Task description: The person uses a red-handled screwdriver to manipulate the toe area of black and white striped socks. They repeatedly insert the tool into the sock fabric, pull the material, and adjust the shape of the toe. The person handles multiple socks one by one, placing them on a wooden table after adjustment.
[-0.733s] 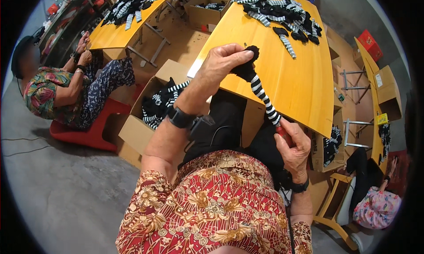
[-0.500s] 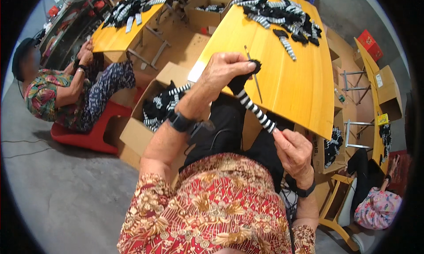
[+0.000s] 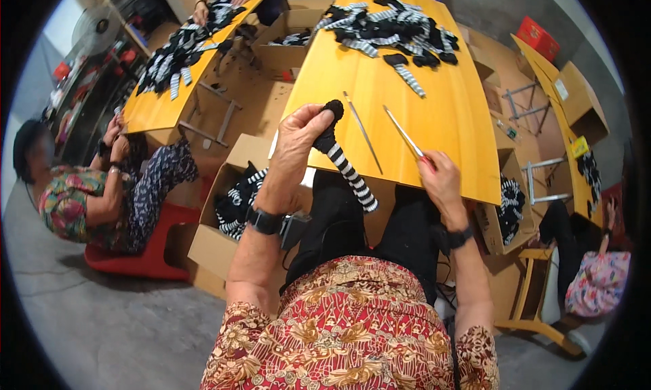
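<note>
My left hand [image 3: 303, 136] is closed, pinching the black upper end of a knitted sock [image 3: 346, 170]. The sock's black-and-white striped part hangs free over the table's near edge and my lap. In my right hand [image 3: 442, 180], thumb and fingers close on a slim pointed metal tool [image 3: 403, 131], its tip slanting away to the left over the table. A reddish part shows at the fingers; its handle is mostly hidden, so its exact kind is unclear. Between the hands, a thin metal rod [image 3: 363, 132] lies on the yellow table [image 3: 454, 132], touched by neither hand.
Striped and black socks are heaped at the table's far end [image 3: 400, 34]. Left of my legs, an open cardboard box [image 3: 210, 244] holds more; another box [image 3: 485, 227] stands right. A person [image 3: 81, 203] sits left at a second table [image 3: 146, 115]; another person [image 3: 597, 281] is at right.
My right hand has let go of the sock's striped end and now holds the pointed tool at the table's edge. My left hand has shifted left with the sock, which hangs loose.
</note>
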The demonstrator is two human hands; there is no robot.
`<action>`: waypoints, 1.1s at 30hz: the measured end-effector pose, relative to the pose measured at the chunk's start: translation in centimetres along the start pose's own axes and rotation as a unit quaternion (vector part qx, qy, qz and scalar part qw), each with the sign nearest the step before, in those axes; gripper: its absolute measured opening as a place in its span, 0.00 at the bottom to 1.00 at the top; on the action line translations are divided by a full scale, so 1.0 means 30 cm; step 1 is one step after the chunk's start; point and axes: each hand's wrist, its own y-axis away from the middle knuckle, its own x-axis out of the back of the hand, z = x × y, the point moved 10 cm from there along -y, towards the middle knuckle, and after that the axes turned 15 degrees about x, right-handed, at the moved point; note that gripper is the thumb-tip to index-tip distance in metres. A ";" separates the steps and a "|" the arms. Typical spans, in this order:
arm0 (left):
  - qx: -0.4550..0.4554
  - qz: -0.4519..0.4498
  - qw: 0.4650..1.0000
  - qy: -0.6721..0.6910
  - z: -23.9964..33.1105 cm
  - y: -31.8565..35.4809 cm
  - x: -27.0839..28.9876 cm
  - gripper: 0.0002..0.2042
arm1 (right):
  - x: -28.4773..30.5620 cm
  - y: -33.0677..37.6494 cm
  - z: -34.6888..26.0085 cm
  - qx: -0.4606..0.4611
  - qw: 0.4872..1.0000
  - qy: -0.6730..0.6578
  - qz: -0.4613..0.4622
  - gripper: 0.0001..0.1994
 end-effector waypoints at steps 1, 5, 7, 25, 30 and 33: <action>0.020 -0.024 1.000 -0.004 -0.004 0.017 -0.036 0.10 | -0.031 -0.012 0.007 0.011 0.999 0.031 0.006 0.09; 0.044 -0.074 0.995 -0.045 -0.025 0.040 -0.100 0.16 | -0.113 -0.057 0.017 -0.028 0.996 0.076 -0.030 0.11; 0.050 -0.082 0.995 -0.029 -0.032 0.026 -0.102 0.17 | -0.132 -0.073 0.004 -0.020 0.994 0.093 -0.046 0.11; 0.065 -0.073 0.993 0.062 -0.102 0.022 -0.111 0.12 | 0.695 -0.135 -0.852 0.278 0.845 -0.434 -0.140 0.09; 0.075 -0.079 0.993 0.050 -0.106 0.013 -0.121 0.11 | 0.743 -0.181 -0.845 0.324 0.866 -0.380 0.026 0.09; 0.083 -0.068 0.993 0.050 -0.121 0.013 -0.134 0.11 | 0.735 -0.184 -0.852 0.303 0.887 -0.347 -0.025 0.09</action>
